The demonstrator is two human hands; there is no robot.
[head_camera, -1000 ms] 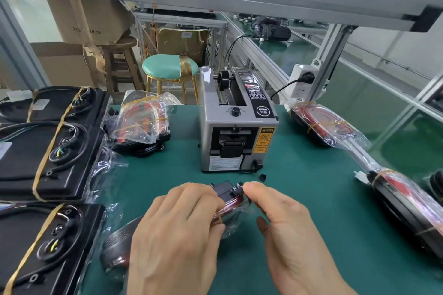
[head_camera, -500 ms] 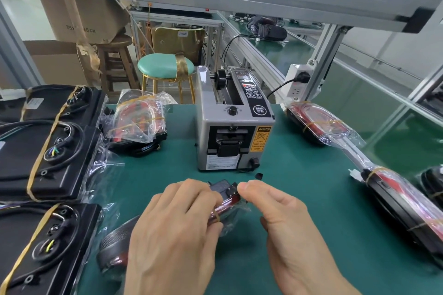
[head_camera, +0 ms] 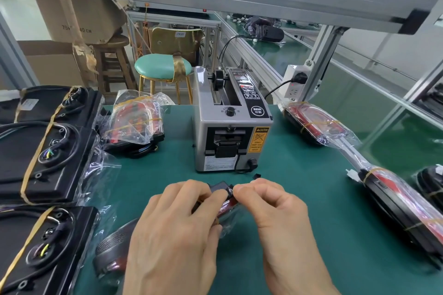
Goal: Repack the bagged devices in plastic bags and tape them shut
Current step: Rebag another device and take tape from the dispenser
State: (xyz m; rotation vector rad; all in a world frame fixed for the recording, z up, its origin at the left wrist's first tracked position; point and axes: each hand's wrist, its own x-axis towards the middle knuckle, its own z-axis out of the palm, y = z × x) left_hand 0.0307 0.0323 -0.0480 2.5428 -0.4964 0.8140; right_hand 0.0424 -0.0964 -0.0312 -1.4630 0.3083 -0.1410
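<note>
While my left hand [head_camera: 177,230] and right hand [head_camera: 275,213] pinch the bagged device [head_camera: 224,195] between them, its film looks slippery. I judge it light and rigid, best gripped through the bag.

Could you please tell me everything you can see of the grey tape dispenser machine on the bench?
The tape dispenser is a boxy grey metal-looking machine standing upright on the green mat, beyond both hands and untouched by them. On top are a black knob, a black control panel and a spindle. Its front has a dark outlet slot, a yellow caution label and a white label. A black cable is plugged in at the lower front.
</note>
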